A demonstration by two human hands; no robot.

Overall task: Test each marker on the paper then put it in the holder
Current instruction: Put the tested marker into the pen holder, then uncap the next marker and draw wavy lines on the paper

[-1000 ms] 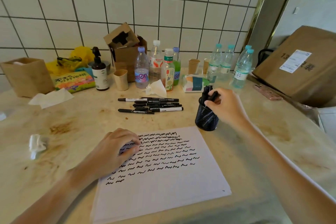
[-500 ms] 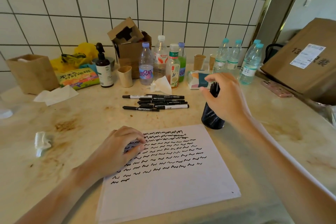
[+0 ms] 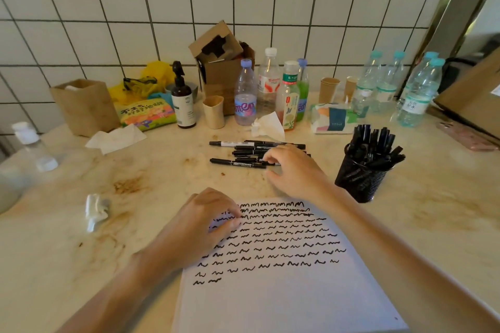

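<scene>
Two hands: the left hand (image 3: 201, 227) rests curled on the paper (image 3: 284, 273), the right hand (image 3: 293, 170) pinches at loose markers (image 3: 243, 154).

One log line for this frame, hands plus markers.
right hand: reaching into loose markers | left hand: resting on paper | mesh holder: full of markers

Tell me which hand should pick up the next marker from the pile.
The right hand. It is already at the pile of markers, its fingertips at the nearest ones, and the holder stands on its side. The left hand rests on the paper, keeping it in place.
</scene>
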